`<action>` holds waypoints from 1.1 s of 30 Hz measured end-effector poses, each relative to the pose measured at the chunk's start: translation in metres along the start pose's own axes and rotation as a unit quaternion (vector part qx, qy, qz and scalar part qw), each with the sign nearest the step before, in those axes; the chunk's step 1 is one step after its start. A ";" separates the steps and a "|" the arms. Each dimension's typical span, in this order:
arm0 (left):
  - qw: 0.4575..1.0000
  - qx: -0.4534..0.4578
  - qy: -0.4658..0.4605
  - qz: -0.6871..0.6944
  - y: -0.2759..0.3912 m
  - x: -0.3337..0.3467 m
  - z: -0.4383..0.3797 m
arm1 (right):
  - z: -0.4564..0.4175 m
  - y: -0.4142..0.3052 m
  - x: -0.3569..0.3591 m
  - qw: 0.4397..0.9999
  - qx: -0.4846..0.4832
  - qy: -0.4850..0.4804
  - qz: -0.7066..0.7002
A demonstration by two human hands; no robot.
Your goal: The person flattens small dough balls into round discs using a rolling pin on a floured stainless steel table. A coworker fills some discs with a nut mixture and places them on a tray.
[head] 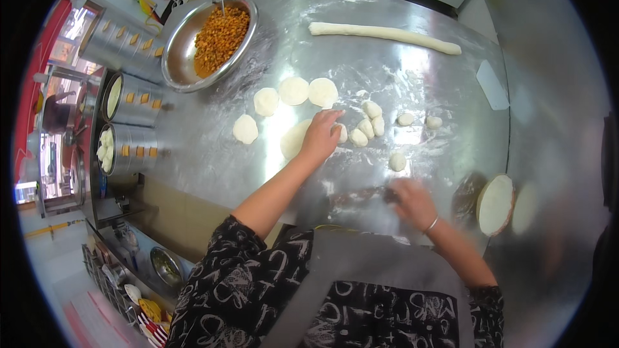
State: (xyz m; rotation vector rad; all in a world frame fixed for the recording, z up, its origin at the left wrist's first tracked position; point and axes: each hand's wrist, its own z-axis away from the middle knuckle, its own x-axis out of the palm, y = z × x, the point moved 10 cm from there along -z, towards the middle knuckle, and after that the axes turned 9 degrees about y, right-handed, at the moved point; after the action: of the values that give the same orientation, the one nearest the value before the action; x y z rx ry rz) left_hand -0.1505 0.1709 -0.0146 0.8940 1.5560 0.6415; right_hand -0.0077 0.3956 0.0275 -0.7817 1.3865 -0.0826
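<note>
My left hand [323,136] reaches over the steel table, its fingers beside a flattened dough round [293,141] and a small dough piece [342,133]; whether it grips that piece is hidden. My right hand [414,201], blurred, is low over the table near a dark, blurred rolling pin-like shape [355,196]; its hold is unclear. Just above it lies a dough ball [397,162]. Flat dough rounds [293,91] form an arc beyond my left hand. Several dough pieces [366,128] cluster between the hands, with two more [405,119] to the right.
A steel bowl [180,58] of orange-brown diced filling [222,38] stands at the far left, near round steamers [138,151]. A dough rope [384,34] lies at the back. A white scraper [491,86] and a round container of flour [496,205] are at the right.
</note>
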 end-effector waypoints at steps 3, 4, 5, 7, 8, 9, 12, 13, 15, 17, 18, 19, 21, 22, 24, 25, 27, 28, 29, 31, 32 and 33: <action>0.998 0.037 -0.043 -0.034 0.005 0.011 0.004 | 0.009 -0.013 0.032 0.996 -0.068 0.005 0.050; 0.997 0.040 -0.053 -0.036 0.003 0.013 0.005 | 0.004 0.005 0.044 0.996 -0.056 -0.003 0.063; 0.996 0.043 -0.062 -0.038 0.001 0.015 0.007 | -0.002 0.023 0.050 0.996 -0.045 -0.011 0.076; 0.995 0.030 -0.072 -0.054 -0.003 0.014 0.012 | -0.020 0.066 0.029 0.994 0.033 0.063 0.086; 0.995 0.017 -0.071 -0.066 -0.003 0.011 0.013 | -0.029 0.083 0.011 0.991 0.043 0.091 0.091; 0.994 0.005 -0.070 -0.079 -0.003 0.009 0.014 | -0.033 0.097 -0.009 0.987 0.052 0.120 0.096; 0.992 0.001 -0.063 -0.108 -0.006 0.005 0.017 | -0.029 0.099 -0.040 0.977 0.023 0.178 0.113; 0.992 0.011 -0.073 -0.107 -0.008 0.006 0.019 | -0.026 0.095 -0.040 0.980 0.030 0.171 0.097; 0.990 0.032 -0.096 -0.102 -0.011 0.010 0.023 | -0.008 0.080 -0.033 0.984 0.048 0.155 0.067; 0.988 -0.011 -0.129 -0.080 -0.015 0.021 0.023 | 0.016 0.062 -0.013 0.989 0.015 0.145 0.023; 0.986 -0.034 -0.146 -0.069 -0.017 0.029 0.027 | 0.024 0.054 0.004 0.994 0.018 0.103 0.022; 0.988 -0.047 -0.144 -0.039 -0.013 0.038 0.032 | 0.029 0.043 0.019 0.998 0.020 0.062 0.023; 0.987 -0.073 -0.140 0.023 0.003 0.065 0.055 | 0.037 0.026 0.036 0.999 0.005 0.041 0.015; 0.985 -0.071 -0.156 0.033 0.015 0.081 0.068 | 0.041 0.019 0.042 0.999 0.000 0.032 0.013; 0.979 -0.068 -0.187 0.052 0.035 0.102 0.096 | 0.043 0.002 0.031 0.996 0.004 0.085 0.024; 0.981 -0.049 -0.185 0.041 0.042 0.104 0.109 | 0.048 -0.004 0.025 0.993 0.007 0.111 0.031; 0.984 -0.011 -0.178 0.018 0.052 0.108 0.128 | 0.052 0.007 0.038 0.985 0.084 0.109 0.103; 0.983 -0.031 -0.180 0.024 0.050 0.110 0.131 | 0.041 0.006 0.041 0.976 0.120 0.113 0.141; 0.984 -0.046 -0.174 0.010 0.047 0.113 0.130 | 0.029 0.009 0.042 0.964 0.155 0.116 0.180; 0.984 -0.070 -0.165 -0.017 0.048 0.112 0.114 | -0.016 0.025 0.037 0.953 0.178 0.114 0.219; 0.986 -0.052 -0.156 -0.037 0.048 0.111 0.103 | -0.037 0.034 0.032 0.948 0.176 0.133 0.230; 0.987 -0.035 -0.145 -0.057 0.046 0.108 0.091 | -0.055 0.036 0.023 0.955 0.168 0.140 0.200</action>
State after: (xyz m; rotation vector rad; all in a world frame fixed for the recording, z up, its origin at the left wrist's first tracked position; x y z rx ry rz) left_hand -0.0564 0.2787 -0.0548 0.8012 1.3047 0.4590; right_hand -0.0657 0.3873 -0.0103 -0.1996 1.7197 -0.1116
